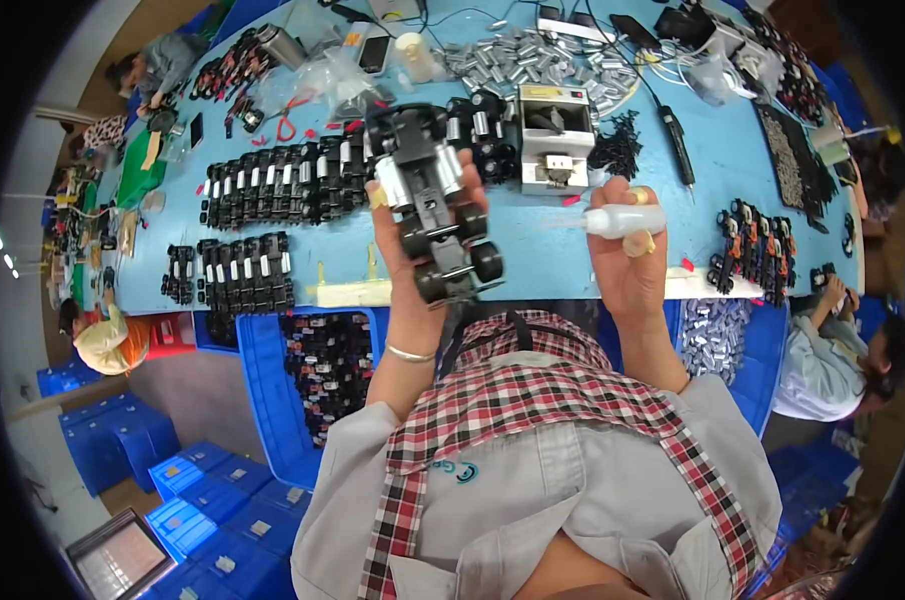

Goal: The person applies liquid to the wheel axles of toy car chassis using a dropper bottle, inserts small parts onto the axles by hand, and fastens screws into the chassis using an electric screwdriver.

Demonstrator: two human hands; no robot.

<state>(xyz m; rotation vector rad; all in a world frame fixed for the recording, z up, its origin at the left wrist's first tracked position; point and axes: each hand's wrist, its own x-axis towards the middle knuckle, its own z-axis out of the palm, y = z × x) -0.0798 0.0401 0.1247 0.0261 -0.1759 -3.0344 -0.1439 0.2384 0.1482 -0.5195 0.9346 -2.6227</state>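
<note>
1. Specimen: black plastic six-wheeled toy truck chassis (434,205), a shiny silver cylinder on each flank, dark treaded tyres. Held up above the table's near edge, left of its middle, tilted, wheels at the lower end nearest the wearer.
2. Second item: translucent white plastic squeeze bottle (627,220) with a thin pale nozzle, lying roughly level over the near edge, right of the chassis.
3. Obscured: left fingers partly behind the chassis; its dark upper end merges with the rows of black plastic chassis (282,185) on the light blue table (542,270). Nozzle tip faint; bottle contents cannot be made out.
4. Left hand (394,255): clamped on the chassis, thumb along its left side, fingertips showing at its right. Forearm rises from below; silver metal bangle (409,355) at wrist.
5. Right hand (615,268): closed around the bottle, palm side up, pale yellow finger covers (637,243) on fingertips. Nozzle points left, apart from the chassis. Forearm nearly straight up across the near edge.
</note>
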